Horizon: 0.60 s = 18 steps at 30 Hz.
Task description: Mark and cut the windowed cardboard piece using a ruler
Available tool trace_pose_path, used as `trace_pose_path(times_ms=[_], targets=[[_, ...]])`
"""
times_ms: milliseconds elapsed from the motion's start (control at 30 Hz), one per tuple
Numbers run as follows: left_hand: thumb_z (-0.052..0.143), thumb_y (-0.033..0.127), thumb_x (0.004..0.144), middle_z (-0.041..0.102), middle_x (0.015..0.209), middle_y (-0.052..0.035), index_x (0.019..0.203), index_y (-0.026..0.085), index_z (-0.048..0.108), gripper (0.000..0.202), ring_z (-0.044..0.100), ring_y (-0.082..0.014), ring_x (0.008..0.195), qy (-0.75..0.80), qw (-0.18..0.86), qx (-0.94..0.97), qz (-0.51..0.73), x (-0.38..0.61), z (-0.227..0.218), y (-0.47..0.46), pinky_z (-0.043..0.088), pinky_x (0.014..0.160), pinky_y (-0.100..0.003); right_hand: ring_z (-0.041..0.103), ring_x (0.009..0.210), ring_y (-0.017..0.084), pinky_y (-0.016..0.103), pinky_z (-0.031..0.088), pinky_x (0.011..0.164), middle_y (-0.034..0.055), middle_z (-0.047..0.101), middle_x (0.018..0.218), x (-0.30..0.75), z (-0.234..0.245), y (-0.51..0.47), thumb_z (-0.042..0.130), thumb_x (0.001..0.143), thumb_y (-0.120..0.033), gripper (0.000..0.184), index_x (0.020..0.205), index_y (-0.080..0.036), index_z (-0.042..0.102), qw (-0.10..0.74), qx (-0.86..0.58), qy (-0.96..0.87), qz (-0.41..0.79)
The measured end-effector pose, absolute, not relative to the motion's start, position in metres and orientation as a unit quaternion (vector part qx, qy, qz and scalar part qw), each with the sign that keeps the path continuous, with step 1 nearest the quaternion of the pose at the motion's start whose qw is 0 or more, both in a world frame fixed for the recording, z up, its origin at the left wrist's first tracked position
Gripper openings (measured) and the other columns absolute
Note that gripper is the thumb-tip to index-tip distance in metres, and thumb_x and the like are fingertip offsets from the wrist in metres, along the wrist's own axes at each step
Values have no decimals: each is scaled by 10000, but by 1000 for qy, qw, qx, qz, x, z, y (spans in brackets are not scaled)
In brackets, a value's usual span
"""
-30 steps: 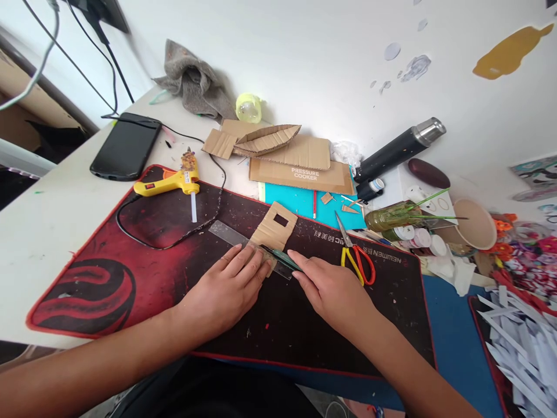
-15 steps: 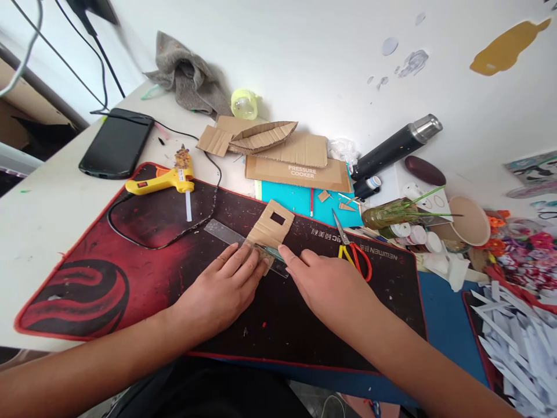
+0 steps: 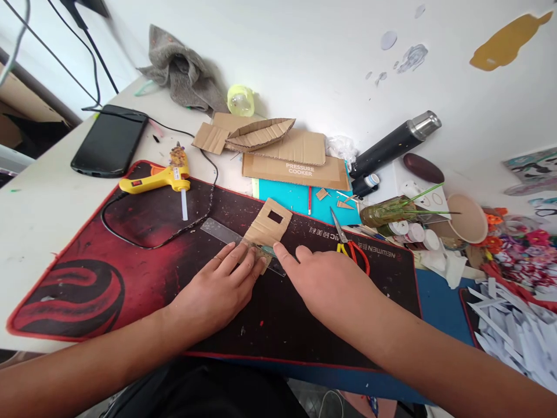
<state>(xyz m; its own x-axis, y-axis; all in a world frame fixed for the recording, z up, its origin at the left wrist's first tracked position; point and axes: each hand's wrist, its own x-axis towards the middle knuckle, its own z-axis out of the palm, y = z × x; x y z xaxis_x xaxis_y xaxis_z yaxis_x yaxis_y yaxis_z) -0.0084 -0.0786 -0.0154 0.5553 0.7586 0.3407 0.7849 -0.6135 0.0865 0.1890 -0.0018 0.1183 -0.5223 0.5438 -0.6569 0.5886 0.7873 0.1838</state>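
Observation:
A small piece of brown cardboard (image 3: 265,223) with a rectangular cut-out lies on the dark mat, partly hidden by my fingers. Across it runs a clear ruler (image 3: 220,231). My left hand (image 3: 230,276) presses the ruler down onto the cardboard, its fingers stretched out and lying flat. My right hand (image 3: 319,273) is closed around a cutter with a greenish handle (image 3: 268,250). Its tip sits by the ruler's edge near my left fingertips; the blade is too small to make out clearly. Just beyond my right hand lie scissors (image 3: 353,249) with red and yellow handles.
At the left, a yellow glue gun (image 3: 163,179) trails its cord over the mat (image 3: 143,278). Behind are a phone (image 3: 108,141), cardboard pieces (image 3: 300,150) and blue paper (image 3: 291,196). A black flask (image 3: 394,145), a jar (image 3: 378,216) and paper strips (image 3: 513,331) stand or lie at right.
The view has shifted slightly, moving the whole scene a little left and up. My right hand has drawn slightly closer to my left fingertips with the cutter.

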Motion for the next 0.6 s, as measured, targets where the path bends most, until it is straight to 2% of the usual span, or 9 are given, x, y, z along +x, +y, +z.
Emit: trace_pose_path(times_ms=[233, 400, 600], targets=[[564, 236, 1059, 765, 1362, -165, 1417, 113, 732, 414, 667, -344, 1336, -436, 48, -883, -168, -8, -14, -78, 561, 1172, -493, 747, 668, 197, 270, 519, 520, 125, 766, 1033, 199, 108, -9, 573, 941, -5, 849, 1748, -168, 371, 331, 333, 883, -7], [586, 235, 1047, 762, 1365, -158, 1422, 137, 733, 414, 664, -342, 1344, -438, 38, -884, -161, -9, -14, -78, 559, 1173, -488, 757, 668, 215, 288, 532, 514, 121, 754, 1013, 198, 109, -10, 568, 951, 1, 836, 1750, -142, 367, 338, 330, 881, -12], [595, 227, 1039, 766, 1348, -157, 1425, 136, 735, 421, 659, -347, 1351, -442, 36, -881, -162, -8, -17, -79, 556, 1180, -493, 754, 658, 205, 274, 515, 509, 129, 762, 1031, 198, 110, -10, 605, 952, -9, 855, 1757, -169, 364, 347, 335, 876, -17]])
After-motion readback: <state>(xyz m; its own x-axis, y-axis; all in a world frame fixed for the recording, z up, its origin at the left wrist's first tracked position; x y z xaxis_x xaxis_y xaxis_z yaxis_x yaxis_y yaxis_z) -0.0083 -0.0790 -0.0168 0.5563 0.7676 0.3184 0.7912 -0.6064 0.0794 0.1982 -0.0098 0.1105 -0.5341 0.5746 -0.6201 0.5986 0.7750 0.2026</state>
